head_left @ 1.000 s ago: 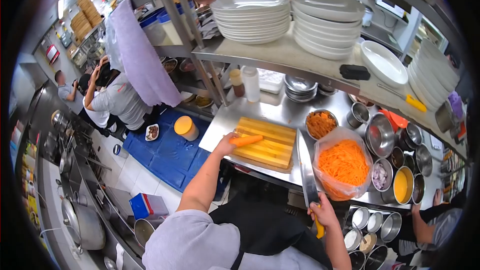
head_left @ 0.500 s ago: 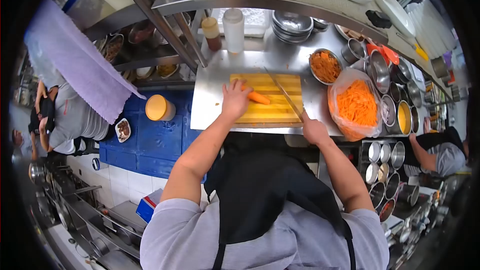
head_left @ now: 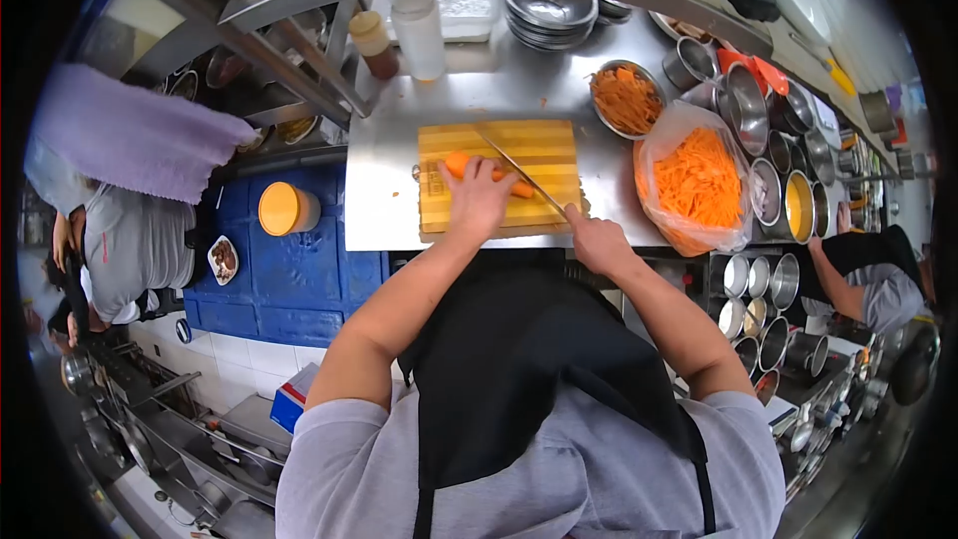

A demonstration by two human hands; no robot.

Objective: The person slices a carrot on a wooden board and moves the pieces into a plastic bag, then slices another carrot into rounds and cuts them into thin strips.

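On the board: A carrot lies near the middle, under the left hand, running roughly from between nine and ten o'clock to between three and four.
Left hand: Bent fingers, slightly apart, press the carrot from above; I see orange on both sides of them.
Right hand: Curled tight around the handle of a knife, at the board's four o'clock corner.
Knife: Its blade slants across the wood, tip aimed between ten and eleven o'clock, by the carrot's right end; from my remote feed I cannot tell whether they touch.
Bag: Clear plastic, at three o'clock from the board, packed with orange shreds.
Bowl: Metal, at two o'clock, just beside the bag, heaped with darker shreds.
Counter: Steel, under the board; I count two bottles towards eleven o'clock, with stacked bowls just past twelve.
Blue top: At nine o'clock, bearing an orange-lidded tub and a white dish of brown pieces.
Farther out: One person stands between eight and nine o'clock, another person between three and four.
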